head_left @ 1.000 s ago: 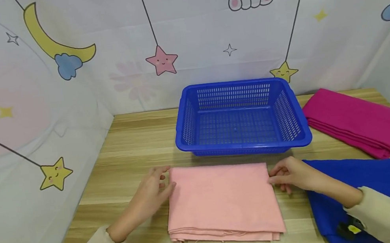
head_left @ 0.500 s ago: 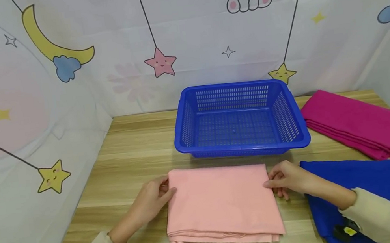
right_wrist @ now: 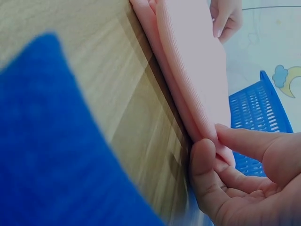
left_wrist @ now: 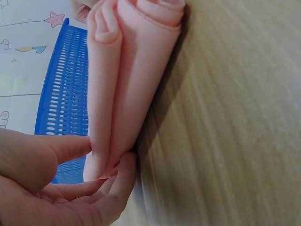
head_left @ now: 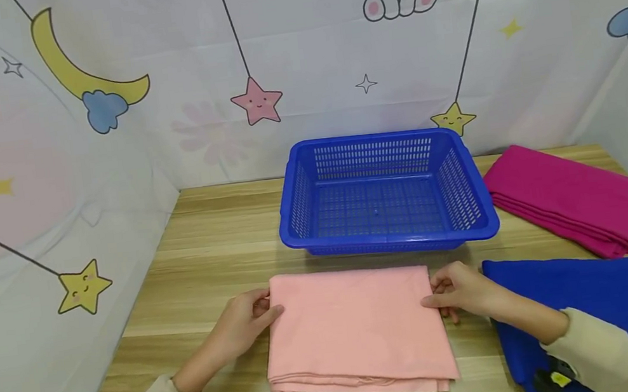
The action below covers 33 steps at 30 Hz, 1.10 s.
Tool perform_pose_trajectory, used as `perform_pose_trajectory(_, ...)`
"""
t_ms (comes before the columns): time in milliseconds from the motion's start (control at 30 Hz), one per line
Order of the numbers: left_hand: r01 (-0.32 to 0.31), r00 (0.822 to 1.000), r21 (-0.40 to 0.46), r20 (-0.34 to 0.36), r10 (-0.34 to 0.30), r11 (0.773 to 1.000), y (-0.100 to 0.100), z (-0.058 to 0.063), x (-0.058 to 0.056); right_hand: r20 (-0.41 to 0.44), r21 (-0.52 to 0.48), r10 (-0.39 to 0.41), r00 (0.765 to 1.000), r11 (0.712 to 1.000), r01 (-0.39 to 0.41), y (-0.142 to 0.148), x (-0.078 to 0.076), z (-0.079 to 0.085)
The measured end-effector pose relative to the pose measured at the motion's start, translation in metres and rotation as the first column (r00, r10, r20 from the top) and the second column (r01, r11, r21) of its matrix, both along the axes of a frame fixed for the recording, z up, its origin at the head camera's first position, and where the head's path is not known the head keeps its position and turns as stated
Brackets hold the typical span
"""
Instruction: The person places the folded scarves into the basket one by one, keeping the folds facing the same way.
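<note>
1. Reaching farther onto pink cloth (head_left: 357, 329) with right hand (head_left: 464, 289) than before.
2. Pinching sides, left hand (head_left: 238, 325) too; can't quite see every layer.
3. Lies before blue basket (head_left: 390, 240); looks soft, light: grab all folds.

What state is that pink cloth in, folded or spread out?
Folded. The pink cloth shows several layers stacked along its near edge, and both wrist views show thick, doubled-over fabric from the side.
</note>
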State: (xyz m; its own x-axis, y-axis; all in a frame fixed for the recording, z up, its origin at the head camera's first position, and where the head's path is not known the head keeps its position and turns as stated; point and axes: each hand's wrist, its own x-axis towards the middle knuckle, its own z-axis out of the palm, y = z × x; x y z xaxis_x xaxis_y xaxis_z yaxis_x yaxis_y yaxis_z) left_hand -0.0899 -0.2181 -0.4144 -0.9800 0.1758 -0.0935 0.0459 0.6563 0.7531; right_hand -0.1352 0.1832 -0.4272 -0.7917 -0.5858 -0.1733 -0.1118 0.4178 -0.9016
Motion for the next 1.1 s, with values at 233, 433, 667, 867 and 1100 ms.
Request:
perform_pose_trajectory(233, -0.015, 0.995, 0.0, 0.099, 0.015, 1.0, -0.005, 0.001, -0.001, 0.03, -0.052, -0.037, 0.999, 0.998, 0.038, -0.002, 0.004, -0.004)
perform_pose_trajectory(433, -0.026, 0.986, 0.066, 0.166, 0.015, 0.997, -0.008, 0.001, -0.001, 0.132, -0.095, -0.059, 0.99, 0.993, 0.071, -0.003, 0.005, -0.005)
perform_pose_trajectory(667, 0.043, 0.989, 0.098, 0.137, -0.057, 0.994, -0.009, -0.003, -0.002, 0.231, -0.115, -0.028, 0.973, 0.992, 0.056, -0.004, 0.007, -0.004)
perform_pose_trajectory(867, 0.044, 0.983, 0.148, 0.167, -0.069, 0.988, -0.01, -0.004, -0.003, 0.291, -0.121, -0.005, 0.957, 0.992, 0.042, -0.004, 0.009, -0.004)
perform_pose_trajectory(1100, 0.027, 0.937, 0.393, 0.31, -0.16, 0.919, -0.01, -0.003, -0.005, 0.324, -0.134, -0.006, 0.946, 0.99, 0.052, -0.003, 0.011, -0.003)
